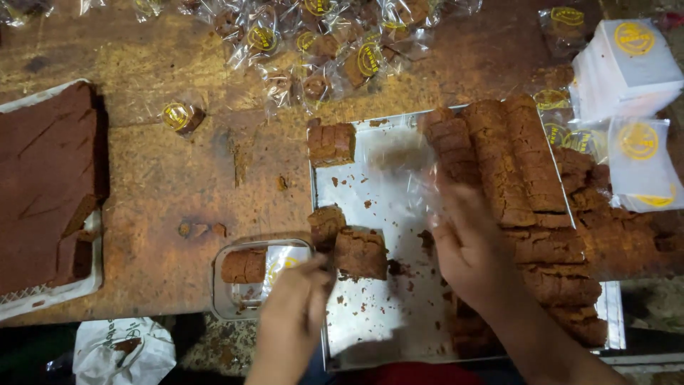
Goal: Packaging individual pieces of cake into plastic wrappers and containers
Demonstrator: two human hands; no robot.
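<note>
Currently my left hand [296,303] sits at the near left corner of the metal tray [370,335], fingers drawn together as if pinching at the edge of a brown cake piece [361,251]; I cannot tell for sure whether it has a grip, since the fingertips are tucked under that piece's near side. A second, smaller cake chunk [326,222] stands touching it on the left. My right hand [467,249] is loosely spread, palm down, reaching toward the rows of cut cake slabs [509,164] stacked on the tray's right half; a clear plastic wrapper [402,153] is blurred just above its fingers, and I cannot tell whether the hand holds it. Another lone cake block [331,144] rests at the tray's far left corner. Just left of the tray is a small clear tub [256,274] with one cake piece inside. Across the wooden table [157,178] lie wrapped pieces [320,50] at the far edge, a big uncut brown slab [43,178] on the left, and white boxes [627,64] far right. My read: the step is bagging single pieces. Next calls for a firm pinch on one piece and an opened wrapper mouth, gently, as crumbs [377,285] show it breaks easily.
</note>
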